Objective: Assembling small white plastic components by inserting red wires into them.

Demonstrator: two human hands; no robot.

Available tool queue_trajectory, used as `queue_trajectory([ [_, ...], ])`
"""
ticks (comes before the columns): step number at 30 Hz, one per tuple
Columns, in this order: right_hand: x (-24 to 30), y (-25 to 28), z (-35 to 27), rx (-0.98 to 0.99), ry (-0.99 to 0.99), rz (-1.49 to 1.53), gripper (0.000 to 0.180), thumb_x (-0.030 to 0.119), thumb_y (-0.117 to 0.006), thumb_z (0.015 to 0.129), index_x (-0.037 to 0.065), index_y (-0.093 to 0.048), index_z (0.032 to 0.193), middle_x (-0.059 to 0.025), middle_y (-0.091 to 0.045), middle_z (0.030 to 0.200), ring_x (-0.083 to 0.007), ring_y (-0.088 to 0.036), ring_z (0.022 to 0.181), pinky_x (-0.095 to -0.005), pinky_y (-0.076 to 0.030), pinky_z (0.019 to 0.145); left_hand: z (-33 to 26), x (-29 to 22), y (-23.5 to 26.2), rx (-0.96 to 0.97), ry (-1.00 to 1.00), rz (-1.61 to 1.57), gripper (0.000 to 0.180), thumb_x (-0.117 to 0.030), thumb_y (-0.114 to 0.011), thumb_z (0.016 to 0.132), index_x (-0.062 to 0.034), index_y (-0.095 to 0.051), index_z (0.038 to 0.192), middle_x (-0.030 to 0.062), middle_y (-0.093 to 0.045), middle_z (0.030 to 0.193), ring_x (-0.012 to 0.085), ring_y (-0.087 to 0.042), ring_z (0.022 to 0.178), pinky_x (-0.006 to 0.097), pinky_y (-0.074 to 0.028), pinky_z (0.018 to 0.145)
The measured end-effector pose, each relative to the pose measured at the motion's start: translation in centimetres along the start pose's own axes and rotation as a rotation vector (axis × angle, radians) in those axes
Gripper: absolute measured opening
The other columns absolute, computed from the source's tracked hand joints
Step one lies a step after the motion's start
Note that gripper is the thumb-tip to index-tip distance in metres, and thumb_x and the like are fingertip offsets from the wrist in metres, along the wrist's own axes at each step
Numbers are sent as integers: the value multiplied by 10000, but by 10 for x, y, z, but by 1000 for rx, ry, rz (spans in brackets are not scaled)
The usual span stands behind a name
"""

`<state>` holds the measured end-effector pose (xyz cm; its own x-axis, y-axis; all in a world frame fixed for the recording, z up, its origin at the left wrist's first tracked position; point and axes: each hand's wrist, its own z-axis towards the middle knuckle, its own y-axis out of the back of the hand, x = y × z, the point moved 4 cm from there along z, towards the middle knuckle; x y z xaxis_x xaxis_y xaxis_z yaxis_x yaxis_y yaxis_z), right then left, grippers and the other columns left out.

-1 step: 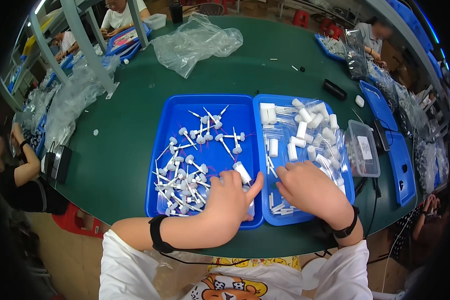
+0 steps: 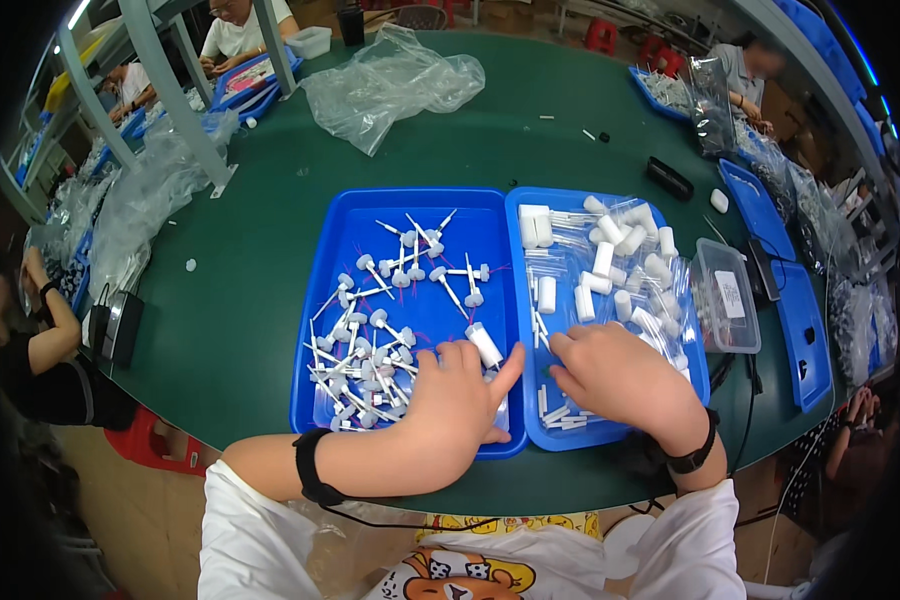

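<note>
My left hand (image 2: 448, 398) is over the near right part of the dark blue tray (image 2: 355, 225). Its fingers and thumb bracket a tilted white cylinder (image 2: 484, 344) with a grey piece at its lower end; their exact contact is partly hidden. Around it lie many small assemblies (image 2: 370, 370) of white stems, grey round pieces and thin pink wires. Over the lighter blue tray (image 2: 515, 300), my right hand (image 2: 620, 372) has its fingers drawn together; what they hold, if anything, cannot be made out. Beyond it lie loose white cylinders (image 2: 603, 261), clear plastic and thin white rods (image 2: 540, 330); short white tubes (image 2: 567, 417) lie nearer.
A clear plastic box (image 2: 727, 295) stands right of the trays, beside cables. Farther off are a black case (image 2: 670, 178), a small white case (image 2: 719, 202) and a crumpled clear bag (image 2: 390, 85). Grey metal posts (image 2: 175, 95) rise at the left. Other people work around the green table (image 2: 250, 330).
Both hands keep nearly the same place and pose, with only a slight shift of the fingers. The trays and the white cylinder have not visibly moved.
</note>
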<state>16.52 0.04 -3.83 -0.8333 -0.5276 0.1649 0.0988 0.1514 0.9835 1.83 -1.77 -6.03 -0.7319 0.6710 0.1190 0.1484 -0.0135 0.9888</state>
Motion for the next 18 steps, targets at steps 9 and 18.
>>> queue_trajectory([
  [9, -26, -7, 9, 217, -139, 87, 162, 135, -524, 821, -9, -568, 882, -179, -604, 816, -356, -585, 798, -423, -460, 730, 32, 35, -7, -234, 75, -139, 626, -502, -577, 796, 79, -532, 1024, 261, -492, 1129, 344, -485, 1033, 400, -429, 861],
  [18, -30, 0, 25, 37, -130, 143, 173, 127, -534, 820, 1, -581, 927, -173, -583, 833, -343, -578, 801, -413, -450, 721, 38, 37, -7, -170, 19, -294, 471, -353, -584, 835, 72, -529, 1031, 259, -492, 1077, 363, -484, 1008, 420, -416, 868],
])
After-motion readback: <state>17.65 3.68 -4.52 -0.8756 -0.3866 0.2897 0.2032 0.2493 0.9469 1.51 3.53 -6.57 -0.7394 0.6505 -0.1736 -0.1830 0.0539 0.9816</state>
